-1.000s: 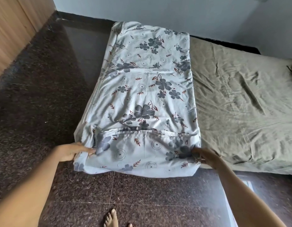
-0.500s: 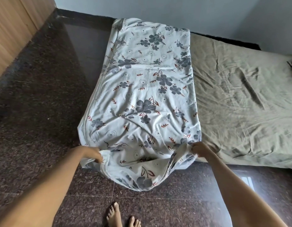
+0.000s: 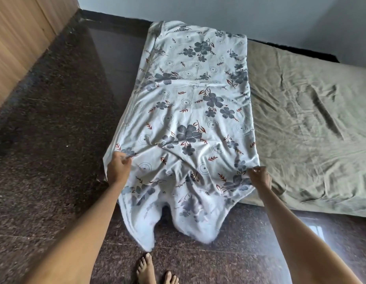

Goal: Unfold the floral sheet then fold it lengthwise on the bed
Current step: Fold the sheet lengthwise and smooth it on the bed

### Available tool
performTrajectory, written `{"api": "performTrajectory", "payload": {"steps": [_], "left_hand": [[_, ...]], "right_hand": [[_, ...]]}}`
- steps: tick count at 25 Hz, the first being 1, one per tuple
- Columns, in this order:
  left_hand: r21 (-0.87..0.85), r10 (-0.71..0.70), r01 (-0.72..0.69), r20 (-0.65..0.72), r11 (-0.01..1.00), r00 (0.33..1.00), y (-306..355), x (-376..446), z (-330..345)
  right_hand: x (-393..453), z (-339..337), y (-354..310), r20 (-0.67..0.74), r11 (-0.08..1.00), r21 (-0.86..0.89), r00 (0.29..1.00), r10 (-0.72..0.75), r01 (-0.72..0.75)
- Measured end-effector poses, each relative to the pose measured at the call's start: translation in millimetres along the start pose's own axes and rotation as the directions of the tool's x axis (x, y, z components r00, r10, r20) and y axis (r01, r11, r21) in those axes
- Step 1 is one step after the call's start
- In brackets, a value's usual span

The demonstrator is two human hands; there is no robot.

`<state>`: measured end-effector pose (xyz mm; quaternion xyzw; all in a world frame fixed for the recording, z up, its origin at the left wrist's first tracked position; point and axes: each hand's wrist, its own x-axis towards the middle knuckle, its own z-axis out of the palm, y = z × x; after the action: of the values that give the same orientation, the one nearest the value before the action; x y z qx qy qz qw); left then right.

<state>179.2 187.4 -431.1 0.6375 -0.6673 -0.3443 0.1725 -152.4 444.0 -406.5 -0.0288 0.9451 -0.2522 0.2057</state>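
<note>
White floral cotton sheet (image 3: 194, 111) along olive-covered bed (image 3: 313, 124), left hand (image 3: 118, 169) and right hand (image 3: 260, 177) fingers pinching its near corners, loose end drooping onto dark speckled stone floor (image 3: 50, 140), bare feet (image 3: 147, 271) below, wooden wardrobe panel (image 3: 20, 37) at left

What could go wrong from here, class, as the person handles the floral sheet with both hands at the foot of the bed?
1. The floral sheet hangs off the bed and its loose end touches the floor, so it may pick up dirt.
2. That loose end lies just ahead of the bare feet; a step forward could tread on it.
3. The left hand and right hand pinch only the edges, so the wrinkled middle may fold unevenly.
</note>
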Motion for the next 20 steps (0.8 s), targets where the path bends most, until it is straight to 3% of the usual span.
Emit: {"api": "performTrajectory", "payload": {"steps": [2, 3, 7, 11, 15, 20], "left_hand": [[-0.141, -0.118, 0.092, -0.188, 0.986, 0.975, 7.5, 3.0, 3.0], [-0.173, -0.178, 0.142, -0.219, 0.975, 0.959, 11.6, 5.6, 1.3], [-0.153, -0.267, 0.237, -0.229, 0.959, 0.936, 7.1, 19.2, -2.4], [-0.208, -0.271, 0.226, -0.225, 0.952, 0.936, 6.4, 27.6, -11.5], [-0.185, -0.3, 0.254, -0.292, 0.949, 0.908, -6.8, 34.5, -25.1], [-0.27, -0.321, 0.269, -0.173, 0.925, 0.931, -16.6, 36.7, -19.3]], "right_hand": [[9.5, 6.5, -1.0, -0.013, 0.999, 0.013, 0.999, 0.035, -0.034], [11.9, 9.4, -1.6, -0.032, 0.998, -0.004, 0.998, 0.062, -0.062], [12.4, 9.4, -4.0, -0.089, 0.989, -0.061, 0.987, 0.131, -0.136], [20.6, 3.3, -2.1, -0.052, 0.994, -0.063, 0.995, 0.086, -0.09], [20.7, -4.6, 2.6, -0.115, 0.997, 0.003, 0.991, 0.072, -0.072], [9.7, -1.2, 4.3, -0.212, 0.994, 0.105, 0.976, 0.045, -0.023]]}}
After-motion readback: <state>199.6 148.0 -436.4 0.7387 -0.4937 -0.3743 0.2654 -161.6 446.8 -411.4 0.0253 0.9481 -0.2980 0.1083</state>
